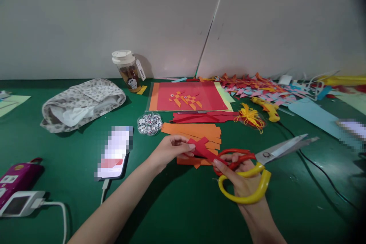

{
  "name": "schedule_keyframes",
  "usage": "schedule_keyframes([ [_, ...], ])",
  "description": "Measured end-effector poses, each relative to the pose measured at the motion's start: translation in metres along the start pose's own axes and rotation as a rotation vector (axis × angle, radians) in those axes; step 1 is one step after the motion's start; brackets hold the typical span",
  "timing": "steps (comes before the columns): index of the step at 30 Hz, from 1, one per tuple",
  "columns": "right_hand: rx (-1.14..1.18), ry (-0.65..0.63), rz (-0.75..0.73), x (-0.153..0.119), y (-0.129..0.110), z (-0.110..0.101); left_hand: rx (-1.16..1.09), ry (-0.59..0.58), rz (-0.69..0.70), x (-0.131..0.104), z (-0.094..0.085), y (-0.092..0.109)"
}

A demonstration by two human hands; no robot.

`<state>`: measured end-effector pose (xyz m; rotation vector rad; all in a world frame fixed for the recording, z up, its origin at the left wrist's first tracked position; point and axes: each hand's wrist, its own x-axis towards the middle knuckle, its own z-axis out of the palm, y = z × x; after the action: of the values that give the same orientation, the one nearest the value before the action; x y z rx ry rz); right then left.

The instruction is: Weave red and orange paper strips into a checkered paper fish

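Note:
My left hand [175,150] pinches the left end of a folded red paper strip [202,146], held above orange strips [207,129]. The strip's lower right end is between the thumb and fingers of my right hand [240,173]. Scissors [264,160] with one red and one yellow handle also hang in my right hand, blades pointing right and slightly apart. Behind the orange strips lie red strips [200,117]. Farther back, two woven orange and yellow fish [188,100] rest on a red sheet [164,97].
A phone [116,152], cloth bag [85,103], lidded cup [128,72] and dish of googly eyes [150,123] stand left. Toward the right are yellow yarn [250,116], a yellow glue gun [267,108] with a black cord and a pile of folded paper pieces [257,85].

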<state>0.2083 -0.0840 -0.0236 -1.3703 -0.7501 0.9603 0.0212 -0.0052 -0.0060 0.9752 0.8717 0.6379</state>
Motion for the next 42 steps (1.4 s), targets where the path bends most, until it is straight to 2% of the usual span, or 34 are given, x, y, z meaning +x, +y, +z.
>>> schedule_keyframes([
  [5,-0.004,-0.005,0.036,-0.002,0.0002,-0.0006,-0.031,0.047,0.019,0.0017,0.0005,-0.0018],
  [12,-0.045,-0.008,0.05,-0.0024,0.0029,-0.004,-0.037,0.039,0.032,0.0008,-0.0026,-0.0001],
  [20,-0.068,-0.045,-0.011,-0.0033,0.0011,-0.003,-0.101,0.076,0.06,-0.0021,0.0012,0.0032],
  [26,-0.037,-0.096,0.037,-0.0056,0.0006,-0.0009,-0.12,0.103,0.076,-0.003,0.0018,0.0062],
  [38,-0.017,-0.022,0.103,-0.0051,-0.0003,-0.0006,-0.125,0.148,0.079,-0.002,0.0013,0.0056],
  [42,-0.026,0.004,0.087,-0.004,-0.0023,0.0016,-0.135,0.227,0.137,0.0013,-0.0074,0.0081],
])
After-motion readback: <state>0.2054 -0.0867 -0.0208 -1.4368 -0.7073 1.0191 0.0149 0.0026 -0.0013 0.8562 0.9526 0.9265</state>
